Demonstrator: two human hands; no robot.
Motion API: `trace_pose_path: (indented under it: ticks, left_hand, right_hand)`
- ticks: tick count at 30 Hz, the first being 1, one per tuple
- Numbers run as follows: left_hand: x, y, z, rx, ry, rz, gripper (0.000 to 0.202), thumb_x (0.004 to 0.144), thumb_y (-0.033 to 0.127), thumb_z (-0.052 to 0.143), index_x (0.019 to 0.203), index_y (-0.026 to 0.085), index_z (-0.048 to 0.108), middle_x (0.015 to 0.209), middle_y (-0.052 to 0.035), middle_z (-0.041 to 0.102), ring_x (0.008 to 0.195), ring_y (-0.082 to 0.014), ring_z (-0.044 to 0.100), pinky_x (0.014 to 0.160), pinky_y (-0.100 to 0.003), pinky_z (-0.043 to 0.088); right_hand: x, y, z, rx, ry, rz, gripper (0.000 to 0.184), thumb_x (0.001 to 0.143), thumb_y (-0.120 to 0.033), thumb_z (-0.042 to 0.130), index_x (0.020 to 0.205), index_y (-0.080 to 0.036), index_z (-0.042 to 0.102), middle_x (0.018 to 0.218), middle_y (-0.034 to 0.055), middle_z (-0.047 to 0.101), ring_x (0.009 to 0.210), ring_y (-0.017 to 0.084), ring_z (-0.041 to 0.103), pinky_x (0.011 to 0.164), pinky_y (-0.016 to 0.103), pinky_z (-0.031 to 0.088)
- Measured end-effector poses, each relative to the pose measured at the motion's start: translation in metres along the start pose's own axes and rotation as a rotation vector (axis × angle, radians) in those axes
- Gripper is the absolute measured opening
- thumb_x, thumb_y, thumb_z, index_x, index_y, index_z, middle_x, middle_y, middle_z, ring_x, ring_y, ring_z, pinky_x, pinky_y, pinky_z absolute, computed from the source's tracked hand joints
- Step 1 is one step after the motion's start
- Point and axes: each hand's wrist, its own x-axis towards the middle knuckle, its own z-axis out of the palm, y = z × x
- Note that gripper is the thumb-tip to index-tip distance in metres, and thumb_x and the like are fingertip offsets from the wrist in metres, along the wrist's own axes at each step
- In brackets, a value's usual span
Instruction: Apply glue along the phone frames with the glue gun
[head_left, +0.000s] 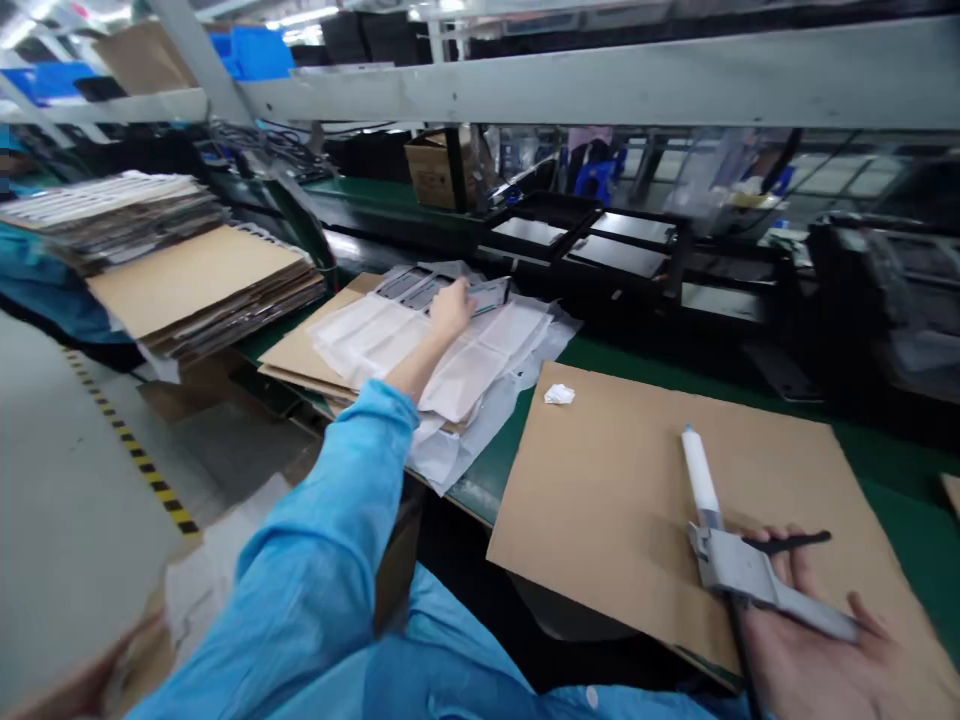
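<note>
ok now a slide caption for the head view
Right hand holds a dispensing gun, left hand on white packing sheets

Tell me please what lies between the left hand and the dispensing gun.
From the left hand to the dispensing gun, the head view shows white wrapping sheets, green bench, then a cardboard sheet.

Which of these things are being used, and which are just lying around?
Being used: the grey dispensing gun with its white syringe, in the right hand; the white sheets and dark panels by the left hand.

Just lying around: the stacked cardboard sheets, black trays, crumpled tissue, cardboard box.
</note>
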Motion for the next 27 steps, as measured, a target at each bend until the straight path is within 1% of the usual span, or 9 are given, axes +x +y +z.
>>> trace_pose_path:
  ticks: [3, 5, 7, 9, 12, 15, 20, 23, 27]
  left_hand:
    - [-0.025, 0.016, -0.023, -0.063, 0.043, 0.15, 0.043, 0.112, 0.031, 0.074, 0.153, 0.021, 0.073, 0.133, -0.0118, 0.083, 0.127, -0.0332, 0.076, 0.114, -0.04, 0.055]
    - [-0.046, 0.027, -0.028, -0.223, 0.036, 0.314, 0.043, 0.105, 0.04, 0.082, 0.144, 0.021, 0.076, 0.115, -0.0066, 0.082, 0.11, -0.0295, 0.078, 0.105, -0.038, 0.058]
    - [-0.068, 0.04, -0.019, -0.478, -0.11, 0.438, 0.051, 0.096, 0.051, 0.09, 0.137, 0.022, 0.077, 0.104, -0.0036, 0.081, 0.099, -0.0282, 0.079, 0.096, -0.036, 0.061]
    - [-0.094, 0.057, 0.005, -0.661, -0.379, 0.485, 0.063, 0.09, 0.064, 0.092, 0.137, 0.026, 0.078, 0.107, -0.0045, 0.084, 0.1, -0.0302, 0.081, 0.091, -0.037, 0.064]
    - [-0.143, 0.089, 0.058, -0.697, -0.752, 0.515, 0.065, 0.08, 0.072, 0.094, 0.126, 0.027, 0.082, 0.123, -0.009, 0.089, 0.112, -0.0359, 0.085, 0.091, -0.039, 0.066]
    - [-0.19, 0.118, 0.108, -0.612, -0.923, 0.564, 0.061, 0.083, 0.072, 0.089, 0.124, 0.028, 0.084, 0.132, -0.0109, 0.09, 0.117, -0.039, 0.085, 0.097, -0.043, 0.067]
    - [-0.218, 0.134, 0.158, -0.529, -0.745, 0.824, 0.052, 0.102, 0.066, 0.074, 0.137, 0.028, 0.084, 0.137, -0.0112, 0.086, 0.13, -0.0383, 0.078, 0.12, -0.051, 0.059]
    - [-0.217, 0.129, 0.17, -0.486, -0.648, 0.925, 0.054, 0.108, 0.066, 0.07, 0.142, 0.027, 0.082, 0.136, -0.0122, 0.081, 0.131, -0.0377, 0.072, 0.124, -0.053, 0.057]
    - [-0.221, 0.122, 0.175, -0.442, -0.635, 0.974, 0.059, 0.105, 0.069, 0.077, 0.146, 0.026, 0.08, 0.136, -0.0125, 0.077, 0.13, -0.0377, 0.068, 0.125, -0.055, 0.057]
  right_hand:
    - [0.004, 0.01, 0.011, 0.058, 0.01, -0.095, 0.046, 0.089, -0.066, 0.07, 0.122, -0.041, 0.091, 0.174, -0.0008, 0.067, 0.185, 0.036, 0.04, 0.162, 0.064, 0.02]
    - [0.006, 0.014, 0.018, 0.142, 0.037, -0.111, 0.05, 0.087, -0.066, 0.073, 0.121, -0.033, 0.089, 0.156, 0.0091, 0.076, 0.161, 0.04, 0.065, 0.159, 0.072, 0.028]
    - [0.006, 0.012, 0.025, 0.242, -0.021, -0.142, 0.061, 0.082, -0.067, 0.077, 0.127, -0.028, 0.084, 0.137, 0.0105, 0.077, 0.131, 0.033, 0.073, 0.15, 0.07, 0.046]
    - [0.005, 0.006, 0.03, 0.277, -0.05, -0.183, 0.073, 0.077, -0.073, 0.08, 0.133, -0.025, 0.08, 0.125, 0.0089, 0.075, 0.113, 0.027, 0.071, 0.133, 0.064, 0.062]
    - [-0.006, -0.006, 0.031, 0.282, -0.057, -0.27, 0.078, 0.075, -0.078, 0.081, 0.134, -0.028, 0.074, 0.115, 0.0047, 0.068, 0.101, 0.023, 0.065, 0.12, 0.059, 0.068]
    - [-0.031, -0.016, 0.022, 0.274, -0.028, -0.364, 0.071, 0.076, -0.078, 0.081, 0.127, -0.031, 0.068, 0.106, 0.0003, 0.059, 0.092, 0.02, 0.059, 0.115, 0.058, 0.068]
    - [-0.078, -0.026, 0.001, 0.178, 0.038, -0.468, 0.065, 0.079, -0.076, 0.078, 0.124, -0.031, 0.063, 0.099, 0.0005, 0.052, 0.087, 0.019, 0.054, 0.089, 0.043, 0.064]
    - [-0.098, -0.028, -0.002, 0.053, 0.044, -0.513, 0.064, 0.083, -0.079, 0.071, 0.124, -0.031, 0.063, 0.096, 0.0011, 0.05, 0.082, 0.019, 0.052, 0.082, 0.041, 0.059]
    - [-0.112, -0.024, 0.01, -0.061, 0.008, -0.534, 0.06, 0.084, -0.078, 0.073, 0.119, -0.03, 0.066, 0.095, 0.0017, 0.05, 0.083, 0.02, 0.056, 0.081, 0.044, 0.06]
